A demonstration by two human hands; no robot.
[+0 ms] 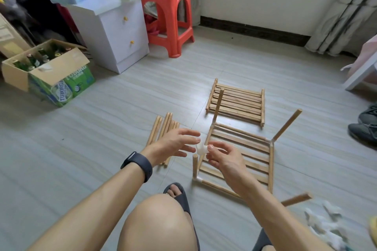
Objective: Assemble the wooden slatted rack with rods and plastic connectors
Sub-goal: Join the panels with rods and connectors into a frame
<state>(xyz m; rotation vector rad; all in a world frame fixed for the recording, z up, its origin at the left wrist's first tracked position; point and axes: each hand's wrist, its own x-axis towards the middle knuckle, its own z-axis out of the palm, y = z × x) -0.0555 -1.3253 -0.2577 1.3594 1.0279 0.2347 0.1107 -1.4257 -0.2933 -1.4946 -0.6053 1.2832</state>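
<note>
A slatted wooden shelf (253,150) lies flat on the floor with rods standing up from white connectors at its corners. One upright rod (195,166) stands just below my hands. My right hand (223,156) pinches a white plastic connector (201,149) above that rod. My left hand (176,143) hovers beside the connector, fingers spread, with its fingertips at the connector's left side. A bundle of loose rods (163,128) lies under and behind my left hand. A stack of spare slatted shelves (237,103) rests farther away.
A white drawer cabinet (114,32), a red plastic stool (170,14) and a cardboard box of bottles (48,73) stand at the back left. White connectors (326,224) are scattered at the lower right. Shoes (365,126) sit at the right edge. My knee (157,222) is in front.
</note>
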